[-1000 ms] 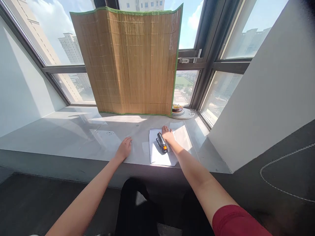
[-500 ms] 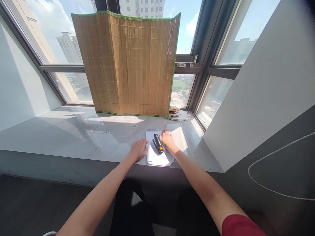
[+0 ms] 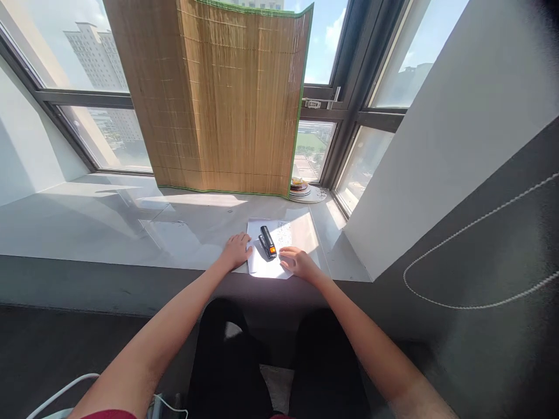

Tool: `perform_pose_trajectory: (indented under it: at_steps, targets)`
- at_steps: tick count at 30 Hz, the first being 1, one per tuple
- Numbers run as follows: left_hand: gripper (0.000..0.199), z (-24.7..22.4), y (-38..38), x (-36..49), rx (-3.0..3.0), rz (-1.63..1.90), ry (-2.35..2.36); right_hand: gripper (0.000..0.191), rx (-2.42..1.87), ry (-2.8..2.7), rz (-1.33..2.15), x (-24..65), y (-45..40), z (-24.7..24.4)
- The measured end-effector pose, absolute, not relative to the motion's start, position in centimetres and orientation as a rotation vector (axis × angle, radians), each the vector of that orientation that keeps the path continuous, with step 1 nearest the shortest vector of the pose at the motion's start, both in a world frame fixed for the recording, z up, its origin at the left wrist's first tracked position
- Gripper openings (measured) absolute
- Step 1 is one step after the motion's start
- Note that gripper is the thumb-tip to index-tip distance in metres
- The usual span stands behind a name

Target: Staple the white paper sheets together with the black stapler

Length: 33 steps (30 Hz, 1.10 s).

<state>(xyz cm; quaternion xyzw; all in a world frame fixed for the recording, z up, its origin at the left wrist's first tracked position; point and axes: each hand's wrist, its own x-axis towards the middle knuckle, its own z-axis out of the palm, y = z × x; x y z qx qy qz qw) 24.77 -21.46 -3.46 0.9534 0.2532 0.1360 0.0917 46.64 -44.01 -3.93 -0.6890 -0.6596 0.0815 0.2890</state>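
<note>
A black stapler (image 3: 267, 242) with an orange patch at its near end lies on white paper sheets (image 3: 264, 269) at the front of the sill. My left hand (image 3: 236, 251) rests at the sheets' left edge, its fingers stretched out and partly over the paper. To the right of the stapler, my right hand (image 3: 299, 262) lies on the paper's near right part, fingers extended and apart from the stapler. Dark marks or writing show on the paper beyond my right hand. Neither hand grips anything that I can make out.
A bamboo mat with green edging (image 3: 231, 116) stands against the window behind the sill (image 3: 131, 233). Stacked plates (image 3: 301, 189) sit at its right end. A white beaded cord (image 3: 437, 302) hangs at the right. My knees are below the sill's front edge.
My right hand has moved from the paper's far right side toward its near right side, uncovering marks on the sheet. My left hand and the stapler stay in place; the view has tilted down.
</note>
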Motion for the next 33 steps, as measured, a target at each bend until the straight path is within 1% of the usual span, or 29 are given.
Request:
perform_pose_trajectory:
  at_steps: [1, 5, 8, 10, 15, 23, 26, 30, 33]
  targets:
    - [0.026, -3.4, -21.5, 24.8, 2.833, 0.402, 0.747, 0.040, -1.842, -1.715, 0.232, 47.1, -43.7, -3.8]
    - [0.026, -3.2, -21.5, 24.6, 2.823, 0.433, 0.722, 0.073, -1.992, -1.553, 0.275, 48.7, -42.1, -3.0]
    - [0.025, -3.1, -21.4, 24.6, 2.811, 0.425, 0.713, 0.083, -2.084, -1.575, 0.305, 49.1, -41.4, -2.9]
    - [0.024, -3.0, -21.2, 24.6, 2.811, 0.405, 0.715, 0.079, -2.096, -1.589, 0.305, 49.0, -41.3, -3.0]
    - [0.025, -3.1, -20.7, 24.5, 2.788, 0.400, 0.714, 0.059, -2.037, -1.601, 0.257, 48.9, -41.2, -3.5]
    - [0.023, -3.0, -20.7, 24.7, 2.773, 0.417, 0.729, 0.030, -1.999, -1.471, 0.138, 49.2, -41.6, -3.3]
    - [0.023, -2.8, -20.8, 24.7, 2.766, 0.411, 0.730, 0.024, -1.944, -1.427, 0.123, 49.2, -41.8, -3.1]
    - [0.023, -2.9, -20.7, 24.6, 2.759, 0.417, 0.724, 0.018, -1.822, -1.461, 0.204, 49.2, -42.1, -3.1]
    - [0.023, -3.2, -20.5, 24.6, 2.767, 0.424, 0.722, 0.023, -1.779, -1.538, 0.256, 49.5, -42.2, -3.5]
